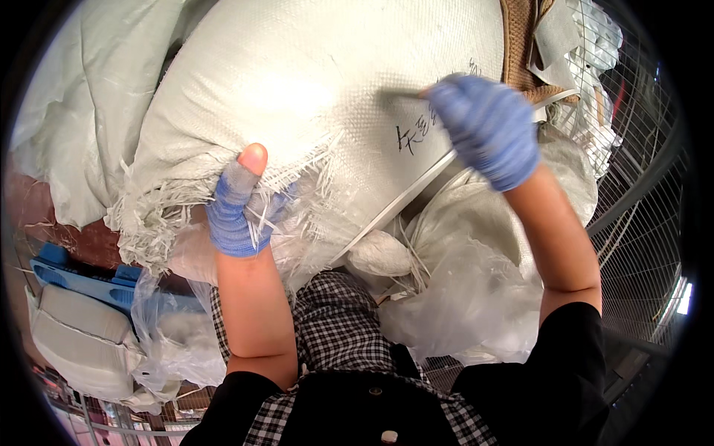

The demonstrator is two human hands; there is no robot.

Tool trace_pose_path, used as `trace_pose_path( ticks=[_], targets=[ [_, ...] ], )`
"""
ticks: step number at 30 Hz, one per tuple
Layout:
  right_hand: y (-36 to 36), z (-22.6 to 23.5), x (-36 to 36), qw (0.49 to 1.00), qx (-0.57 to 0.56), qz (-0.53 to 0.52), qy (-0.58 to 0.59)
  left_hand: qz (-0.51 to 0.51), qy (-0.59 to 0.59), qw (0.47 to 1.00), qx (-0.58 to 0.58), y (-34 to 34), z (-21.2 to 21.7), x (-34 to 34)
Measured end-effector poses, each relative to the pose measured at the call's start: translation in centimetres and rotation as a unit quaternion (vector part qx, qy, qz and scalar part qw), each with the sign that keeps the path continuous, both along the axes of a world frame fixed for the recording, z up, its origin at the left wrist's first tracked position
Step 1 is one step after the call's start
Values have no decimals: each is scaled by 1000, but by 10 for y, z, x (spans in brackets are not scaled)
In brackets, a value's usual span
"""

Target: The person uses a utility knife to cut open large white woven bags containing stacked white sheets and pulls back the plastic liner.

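Note:
A large white woven sack [349,67] fills the upper middle of the view, with dark handwriting on its right side. My left hand [236,209], in a blue knitted glove with a bare thumb tip, is closed on the frayed lower edge of the sack, and loose white strands hang around it. My right hand [487,130], in a matching glove and smeared by motion, is closed over the sack's right side. A thin dark tool [399,94] sticks out from it to the left; its kind is too blurred to make out.
Clear plastic film [468,297] and another whitish sack [573,171] lie at the right, near a wire mesh [639,215]. Brown woven webbing [519,44] hangs at the upper right. A blue plastic piece [82,282] and a pale bundle [82,338] sit at the lower left.

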State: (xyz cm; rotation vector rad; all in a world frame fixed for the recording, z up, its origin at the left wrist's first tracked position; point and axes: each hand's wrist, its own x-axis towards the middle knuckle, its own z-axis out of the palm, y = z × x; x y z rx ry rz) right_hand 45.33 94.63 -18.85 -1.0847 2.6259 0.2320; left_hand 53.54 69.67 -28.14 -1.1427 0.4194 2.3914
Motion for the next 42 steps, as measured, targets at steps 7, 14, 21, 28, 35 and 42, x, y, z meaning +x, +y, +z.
trace_pose_path(
  ticks=[7, 14, 21, 28, 35, 42],
  targets=[
    [-28, 4, 19, 993, -90, 44, -56, 41, 3, 998, 49, 2, -6, 0],
    [12, -2, -11, 999, 32, -33, -9, 66, 18, 983, 170, -13, -18, 4],
    [-9, 13, -1, 991, -105, -32, -74, 69, 16, 989, 129, -3, -2, -19],
    [16, -21, -8, 996, 88, 9, 3, 69, 64, 982, 163, -2, -3, -25],
    [39, 23, -8, 980, -138, -136, -41, -130, -101, 955, -245, -4, 13, -52],
    [21, 25, 8, 905, -204, -338, -157, -198, 18, 938, -285, 25, 41, -75]
  ],
)
